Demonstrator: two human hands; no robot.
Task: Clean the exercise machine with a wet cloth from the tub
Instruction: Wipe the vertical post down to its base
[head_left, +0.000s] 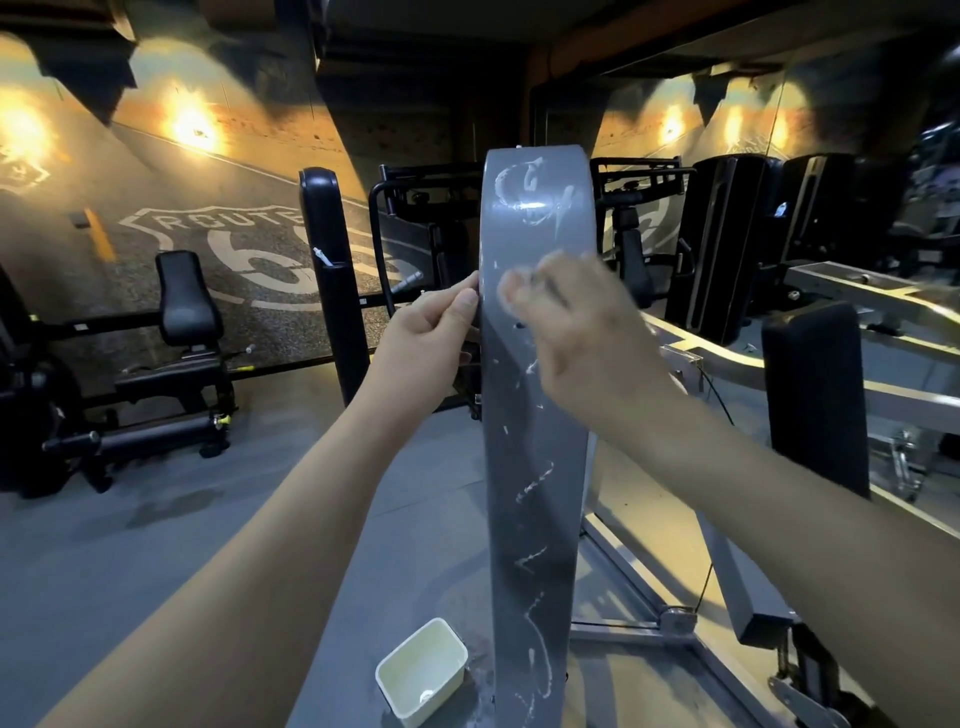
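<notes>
A tall grey cover panel of the exercise machine (535, 467) rises in front of me, streaked with white foam marks from top to bottom. My left hand (426, 338) grips the panel's left edge, thumb on the front face. My right hand (576, 338) is blurred and lies against the panel's upper middle, holding something pale that I take for the cloth (524, 280); its shape is not clear. A cream rectangular tub (422, 670) stands on the floor at the panel's foot, left of it, with a little liquid inside.
Black gym machines with padded seats (187, 301) stand to the left, a black upright pad (324, 249) behind my left hand. A steel frame (623, 618) and a black pad (815, 395) lie to the right. Mirrors and a mural wall close the back.
</notes>
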